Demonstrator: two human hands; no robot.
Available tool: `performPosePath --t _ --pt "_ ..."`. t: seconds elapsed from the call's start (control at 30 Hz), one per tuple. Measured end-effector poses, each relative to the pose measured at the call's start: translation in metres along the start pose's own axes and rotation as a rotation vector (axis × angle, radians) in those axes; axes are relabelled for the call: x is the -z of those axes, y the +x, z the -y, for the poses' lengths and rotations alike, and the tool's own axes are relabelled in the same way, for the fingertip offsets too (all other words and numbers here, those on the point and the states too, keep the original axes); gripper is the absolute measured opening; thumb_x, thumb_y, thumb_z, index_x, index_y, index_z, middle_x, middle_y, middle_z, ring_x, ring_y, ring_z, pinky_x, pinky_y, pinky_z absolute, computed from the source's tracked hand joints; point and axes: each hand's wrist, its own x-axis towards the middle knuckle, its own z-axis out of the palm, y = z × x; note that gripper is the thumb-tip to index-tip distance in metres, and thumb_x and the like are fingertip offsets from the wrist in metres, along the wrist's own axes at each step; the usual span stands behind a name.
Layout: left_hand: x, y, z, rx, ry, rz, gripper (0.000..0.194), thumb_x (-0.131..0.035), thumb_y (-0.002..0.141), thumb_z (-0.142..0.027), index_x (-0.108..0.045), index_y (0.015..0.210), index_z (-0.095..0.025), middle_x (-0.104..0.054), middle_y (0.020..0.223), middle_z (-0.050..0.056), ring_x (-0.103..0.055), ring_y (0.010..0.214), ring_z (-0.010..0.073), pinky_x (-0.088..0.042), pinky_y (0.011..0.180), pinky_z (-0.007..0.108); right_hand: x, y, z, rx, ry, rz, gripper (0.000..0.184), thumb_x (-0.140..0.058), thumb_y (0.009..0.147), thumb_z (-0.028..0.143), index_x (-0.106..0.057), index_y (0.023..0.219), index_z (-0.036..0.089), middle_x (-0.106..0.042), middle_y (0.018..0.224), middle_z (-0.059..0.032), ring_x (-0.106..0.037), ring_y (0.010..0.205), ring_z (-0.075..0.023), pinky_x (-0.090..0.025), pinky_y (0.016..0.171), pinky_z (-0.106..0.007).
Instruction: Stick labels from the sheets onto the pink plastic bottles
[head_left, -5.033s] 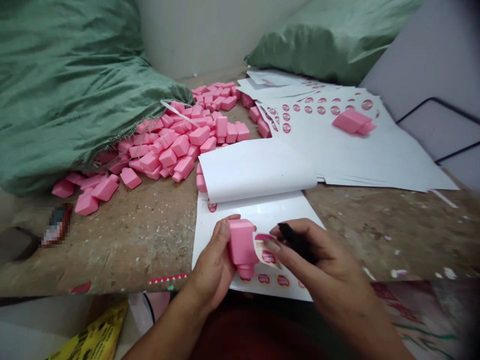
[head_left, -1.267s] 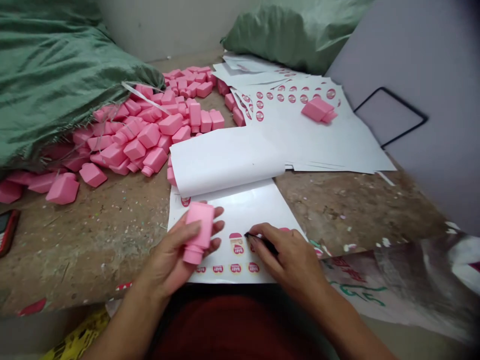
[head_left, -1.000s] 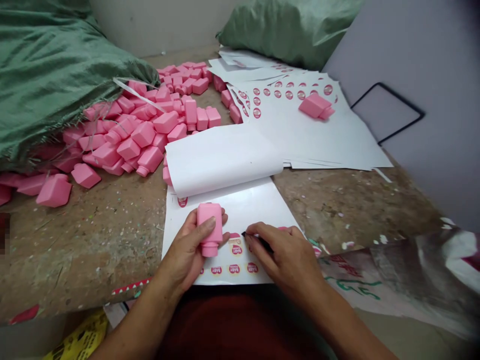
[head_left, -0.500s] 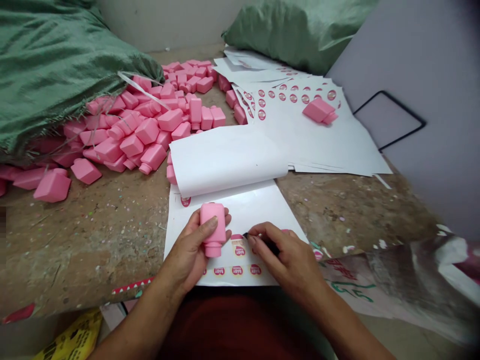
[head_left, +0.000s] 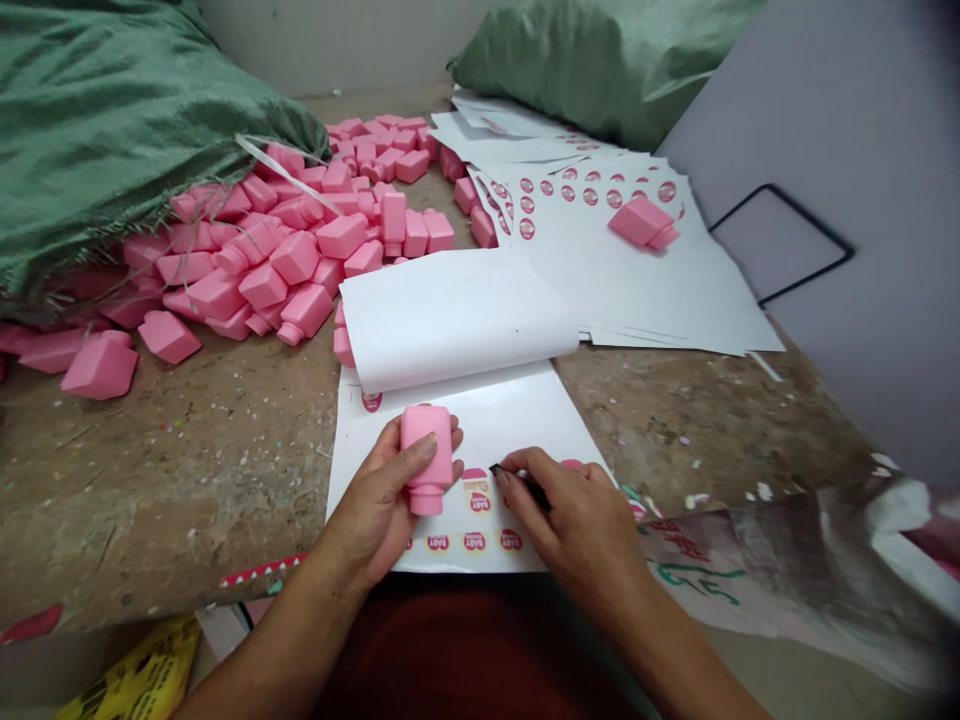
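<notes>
My left hand is wrapped round a small pink plastic bottle, its neck pointing toward me. The bottle hangs over a white sticker sheet, whose far part is folded back on itself. Pinched in my right hand is a slim black pointed tool, mostly hidden by the fingers, so its exact kind does not show. Its tip is beside the upper right of a pink and cream "BABY" label on the sheet. A row of smaller round labels runs along the sheet's near edge.
Pink bottles lie heaped at the left, by a green woven sack. More sticker sheets are stacked at the right with one pink bottle on top. Another green sack rests behind them. A grey panel borders the right side.
The tip of the black tool has shifted very slightly to the right at the label's upper edge. My left hand and the bottle have stayed almost still.
</notes>
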Motion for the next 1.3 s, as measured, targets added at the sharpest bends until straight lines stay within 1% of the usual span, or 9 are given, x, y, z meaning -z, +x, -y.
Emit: performPosePath --t 0.27,0.4,0.57,0.8,0.97,1.03,1.13,1.23,1.3 --pt "0.000 0.000 0.000 0.010 -0.006 -0.002 0.038 -0.071 0.079 -0.022 -0.060 0.115 -0.018 -0.063 0.127 0.011 -0.050 0.131 0.0288 -0.040 0.111 0.048 0.004 0.005 0.000 -0.055 0.185 0.142 0.021 -0.045 0.095 0.032 -0.063 0.086 0.025 -0.067 0.066 0.0018 -0.053 0.056 -0.0194 -0.034 0.058 -0.029" --pt "0.001 0.000 -0.002 0.019 -0.023 0.006 0.034 -0.068 0.082 -0.022 -0.060 0.115 -0.019 -0.062 0.130 0.011 -0.049 0.132 0.0290 -0.040 0.111 0.052 0.004 0.002 -0.005 -0.089 0.162 0.092 0.022 -0.045 0.096 0.035 -0.063 0.087 0.024 -0.069 0.071 0.0000 -0.054 0.058 -0.0208 -0.035 0.057 -0.030" --pt "0.004 0.000 -0.005 0.044 -0.019 0.076 0.031 -0.066 0.084 -0.022 -0.060 0.115 -0.022 -0.058 0.135 0.009 -0.042 0.136 0.0316 -0.042 0.104 0.064 0.004 0.002 -0.005 0.015 0.073 0.038 0.025 -0.042 0.097 0.029 -0.063 0.085 0.022 -0.068 0.066 0.0002 -0.048 0.052 -0.0192 -0.032 0.056 -0.030" --pt "0.004 -0.001 -0.006 0.046 0.006 0.091 0.030 -0.068 0.084 -0.020 -0.061 0.113 -0.022 -0.056 0.136 0.010 -0.041 0.137 0.0306 -0.043 0.104 0.063 0.003 0.003 -0.002 0.024 0.036 0.038 0.023 -0.045 0.096 0.028 -0.064 0.083 0.021 -0.069 0.067 -0.0004 -0.047 0.052 -0.0198 -0.031 0.057 -0.030" --pt "0.004 0.000 -0.006 0.051 -0.003 0.085 0.031 -0.067 0.084 -0.018 -0.061 0.114 -0.022 -0.058 0.133 0.011 -0.042 0.137 0.0301 -0.043 0.104 0.062 0.003 0.005 -0.006 -0.030 0.136 0.119 0.023 -0.046 0.095 0.031 -0.064 0.085 0.023 -0.068 0.066 0.0003 -0.051 0.054 -0.0205 -0.035 0.058 -0.031" --pt "0.004 0.001 -0.006 0.055 -0.019 0.070 0.030 -0.066 0.085 -0.017 -0.061 0.115 -0.020 -0.060 0.132 0.011 -0.044 0.135 0.0293 -0.044 0.104 0.061 0.004 0.005 -0.007 -0.061 0.192 0.152 0.023 -0.046 0.095 0.033 -0.065 0.086 0.024 -0.068 0.068 0.0004 -0.053 0.057 -0.0212 -0.037 0.058 -0.031" --pt "0.005 0.001 -0.006 0.055 -0.071 0.046 0.029 -0.063 0.087 -0.017 -0.061 0.116 -0.018 -0.063 0.128 0.012 -0.052 0.129 0.0275 -0.047 0.104 0.054 0.005 0.003 -0.008 -0.087 0.188 0.129 0.027 -0.045 0.095 0.035 -0.068 0.092 0.022 -0.070 0.071 -0.0023 -0.057 0.061 -0.0233 -0.041 0.058 -0.033" --pt "0.005 0.001 -0.005 0.044 -0.136 0.013 0.029 -0.060 0.089 -0.019 -0.060 0.117 -0.014 -0.066 0.126 0.013 -0.060 0.120 0.0256 -0.052 0.101 0.042 0.007 -0.006 -0.004 -0.029 0.116 0.117 0.031 -0.046 0.094 0.030 -0.070 0.110 0.018 -0.074 0.078 -0.0066 -0.060 0.061 -0.0258 -0.044 0.059 -0.037" --pt "0.004 0.002 -0.006 0.036 -0.165 -0.011 0.030 -0.060 0.090 -0.021 -0.059 0.119 -0.013 -0.066 0.125 0.012 -0.064 0.115 0.0245 -0.055 0.097 0.037 0.012 -0.014 0.001 0.018 0.132 0.186 0.036 -0.054 0.090 0.028 -0.068 0.122 0.019 -0.076 0.086 -0.0074 -0.063 0.063 -0.0267 -0.047 0.061 -0.039"
